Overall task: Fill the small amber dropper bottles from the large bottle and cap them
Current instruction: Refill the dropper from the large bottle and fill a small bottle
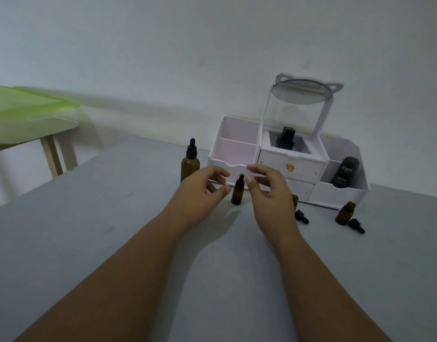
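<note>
Grey tabletop point(113, 243) fills the lower frame under a pale wall, with a white cosmetic organizer point(291, 169) at centre right. At frame centre a capped small amber dropper bottle point(237, 192) stands upright between the left hand point(200, 191) and right hand point(266, 193), whose fingers are loosely curled and grip nothing. A capped large amber bottle point(189, 164) stands behind the left hand, and an uncapped small bottle point(345, 213) stands at right beside its loose dropper cap point(356, 225).

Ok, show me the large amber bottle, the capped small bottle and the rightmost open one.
large amber bottle point(189, 166): head view, on its glass body.
capped small bottle point(237, 195): head view, on its glass body.
rightmost open small bottle point(344, 214): head view, on its glass body.
</note>
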